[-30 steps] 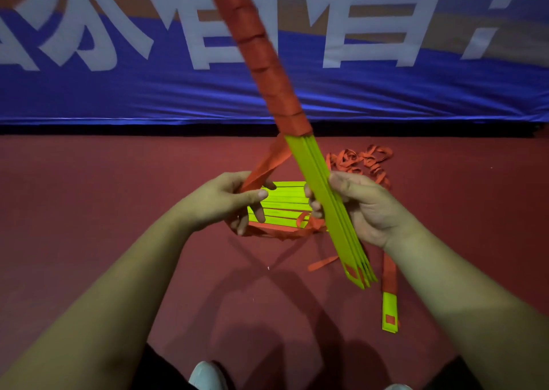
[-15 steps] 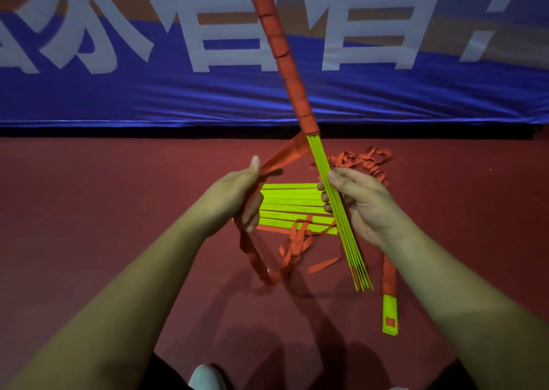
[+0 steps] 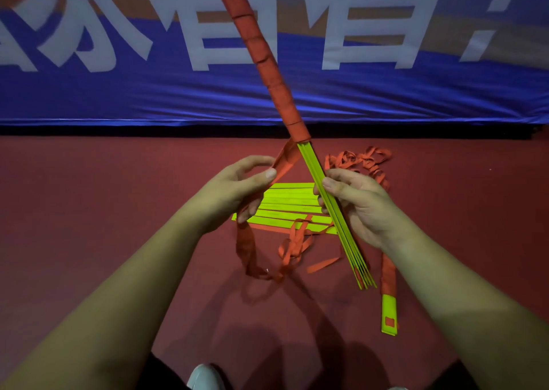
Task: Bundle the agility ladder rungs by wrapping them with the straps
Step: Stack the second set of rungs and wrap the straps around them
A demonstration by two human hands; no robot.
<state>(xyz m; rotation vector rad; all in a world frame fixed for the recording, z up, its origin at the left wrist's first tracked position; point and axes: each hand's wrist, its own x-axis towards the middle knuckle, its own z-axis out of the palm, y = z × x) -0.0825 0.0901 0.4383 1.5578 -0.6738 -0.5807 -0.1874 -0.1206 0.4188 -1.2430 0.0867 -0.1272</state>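
One end of bundle (image 3: pixel 263 62) off-frame

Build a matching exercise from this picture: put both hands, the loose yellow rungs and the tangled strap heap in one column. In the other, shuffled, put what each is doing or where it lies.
Column one
1. left hand
2. right hand
3. loose yellow rungs
4. tangled strap heap

Column two
A. lie flat on the red floor between the hands
B. grips the half-wrapped rung bundle
C. sits on the floor beyond the right hand
D. pinches the orange strap

Pairs: 1-D, 2-B, 3-A, 4-C
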